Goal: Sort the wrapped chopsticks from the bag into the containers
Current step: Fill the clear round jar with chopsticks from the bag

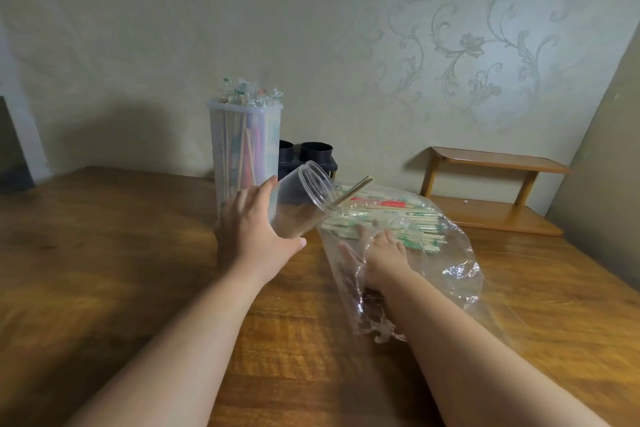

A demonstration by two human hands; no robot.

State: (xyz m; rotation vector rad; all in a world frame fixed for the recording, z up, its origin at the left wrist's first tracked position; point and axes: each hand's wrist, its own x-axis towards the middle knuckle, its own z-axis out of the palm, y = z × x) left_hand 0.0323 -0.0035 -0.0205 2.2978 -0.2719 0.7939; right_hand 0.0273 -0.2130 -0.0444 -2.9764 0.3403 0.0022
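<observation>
My left hand [252,229] grips a clear round plastic jar [304,198], tilted with its mouth toward the right; one pair of chopsticks [353,189] sticks out of it. My right hand [381,253] reaches inside a clear plastic bag [446,270] lying on the wooden table [104,270], its fingers on the pile of wrapped chopsticks [391,218] in the bag. Whether those fingers grip any chopsticks is blurred by the plastic. A tall translucent container [246,146] behind my left hand stands full of wrapped chopsticks.
A black holder with two round cups [311,156] stands behind the jar near the wall. A small wooden two-level shelf [491,191] sits at the table's back right. A dark object [14,156] is at the far left edge.
</observation>
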